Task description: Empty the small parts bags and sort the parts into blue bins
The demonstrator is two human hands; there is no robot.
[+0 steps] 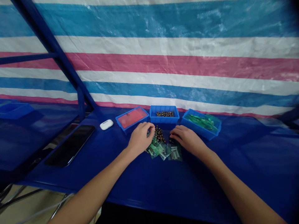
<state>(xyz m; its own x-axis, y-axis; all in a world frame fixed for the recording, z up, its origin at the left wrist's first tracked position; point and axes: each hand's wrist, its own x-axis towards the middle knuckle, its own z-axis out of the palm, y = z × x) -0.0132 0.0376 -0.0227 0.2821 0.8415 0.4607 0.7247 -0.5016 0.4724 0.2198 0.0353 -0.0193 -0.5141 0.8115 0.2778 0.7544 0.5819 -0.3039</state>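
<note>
My left hand (141, 137) is at the left side of a pile of small brass-coloured metal parts (160, 134), its thumb and fingers curled together. What it may hold is hidden. On the pile's right, my right hand (187, 138) has its fingertips pressed together close to the tabletop; a few small dark parts (171, 141) lie by them, and I cannot make out anything between the fingers. Between and below the hands lie several small clear and green plastic bags (157, 149). Another clear bag (175, 153) with pale strip-like pieces in it lies nearer my right hand.
Behind the hands stand a blue bin (165, 119) of metal parts, a bin with a reddish flat content (132, 118) and a bin of green pieces (202, 122). A white case (106, 124) and a black phone (72, 144) lie leftward on the blue table (149, 183). Striped sheeting hangs behind.
</note>
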